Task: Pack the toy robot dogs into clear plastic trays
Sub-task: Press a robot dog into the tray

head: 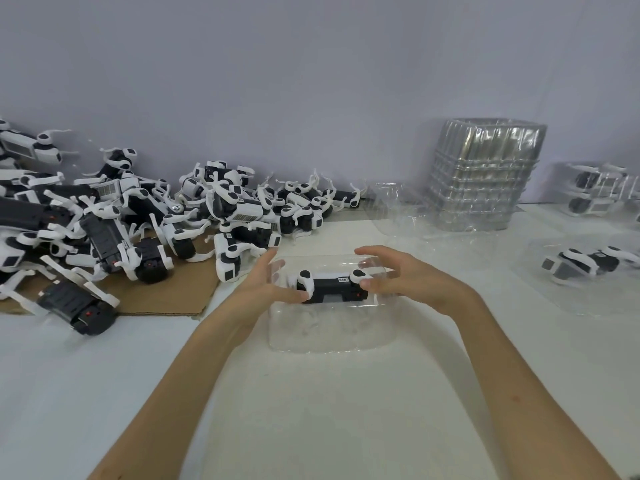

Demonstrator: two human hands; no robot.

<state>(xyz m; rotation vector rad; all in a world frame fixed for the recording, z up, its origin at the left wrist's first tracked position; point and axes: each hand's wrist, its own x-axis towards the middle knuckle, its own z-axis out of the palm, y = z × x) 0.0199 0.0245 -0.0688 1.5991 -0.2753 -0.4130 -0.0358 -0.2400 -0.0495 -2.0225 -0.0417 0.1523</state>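
Note:
A black-and-white toy robot dog (334, 286) lies in a clear plastic tray (329, 332) at the middle of the white table. My left hand (268, 287) grips the dog's left end, thumb on its white leg. My right hand (403, 277) holds the right end, thumb pressed by the other white leg, fingers curled over the tray's far edge. A large heap of loose robot dogs (145, 216) covers the left of the table, partly on brown cardboard (166, 296).
A tall stack of clear trays (485, 174) stands at the back right, with a loose clear tray (391, 209) in front of it. A packed tray with a dog (588, 263) lies at the right. More packed trays (599, 188) sit at the far right.

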